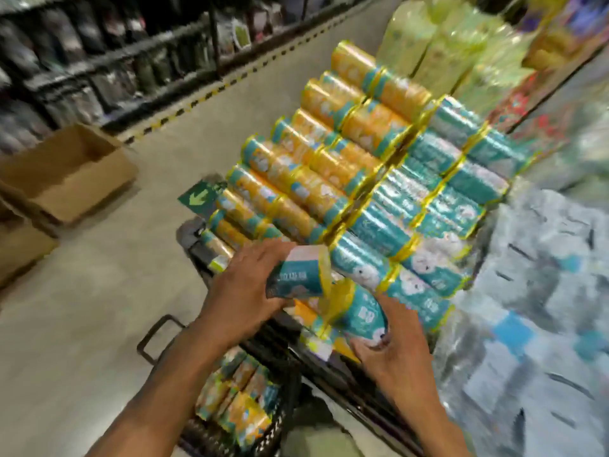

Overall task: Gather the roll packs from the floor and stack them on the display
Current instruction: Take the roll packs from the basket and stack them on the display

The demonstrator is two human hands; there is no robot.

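Observation:
A teal roll pack [316,285] with a yellow band around its middle is held in both hands at the near end of the display stack [379,179]. My left hand [250,285] grips its left end and my right hand [392,338] cups its right end. The display carries rows of orange packs [316,166] on the left and teal packs [454,199] on the right. Below my left forearm, several more packs [237,404] lie in a dark basket [286,423] on the floor.
Open cardboard boxes [66,173] sit on the floor at the left. Dark shelving [108,61] lines the far side of the aisle. Pale yellow-green packages [454,51] stand behind the display, and plastic-wrapped blue-grey goods [543,308] crowd the right.

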